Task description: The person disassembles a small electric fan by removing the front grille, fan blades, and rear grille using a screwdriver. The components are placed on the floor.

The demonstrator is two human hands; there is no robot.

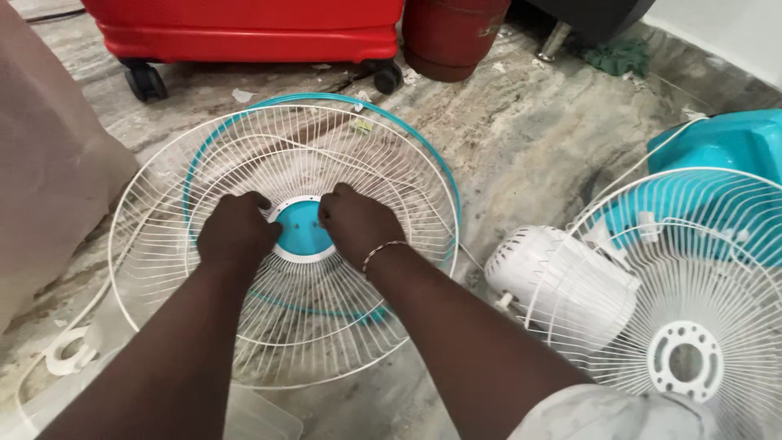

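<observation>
White wire fan guard w/ teal rim & teal centre disc lies flat on streaked grey-brown marble floor, between a red wheeled suitcase & dark red cylinder at top and a fan motor housing w/ 2nd white guard at right. Left hand & right hand (thin bracelet on wrist) are both curled shut, fingers hooked thru wires either side of disc. Fingertips hidden under knuckles; suitcase, 2nd guard & beige mass at left cut off by frame.

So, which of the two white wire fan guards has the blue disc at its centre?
The left guard, the one both hands grip at its hub: left hand, right hand. The right guard has an open white ring at its centre.
</observation>
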